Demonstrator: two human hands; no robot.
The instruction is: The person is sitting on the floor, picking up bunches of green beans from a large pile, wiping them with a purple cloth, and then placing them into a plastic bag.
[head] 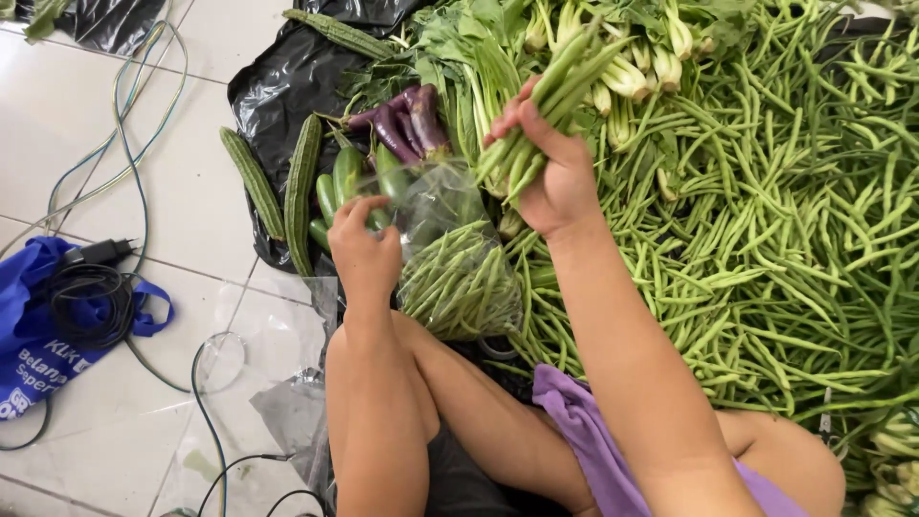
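Two hands: right clenched around slender green beans, left pinching crinkly clear bag.

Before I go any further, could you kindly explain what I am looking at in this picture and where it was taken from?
There is no machine here: a person sits on a tiled floor, and a camera worn on their head looks down at their two bare hands. The right hand grips a bunch of green beans. The left hand holds open a clear plastic bag that is partly filled with beans. To the right lies a big heap of loose beans. Ahead are leafy greens, purple eggplants, cucumbers and ridged gourds on black plastic sheeting. A blue cloth bag and cables lie to the left.
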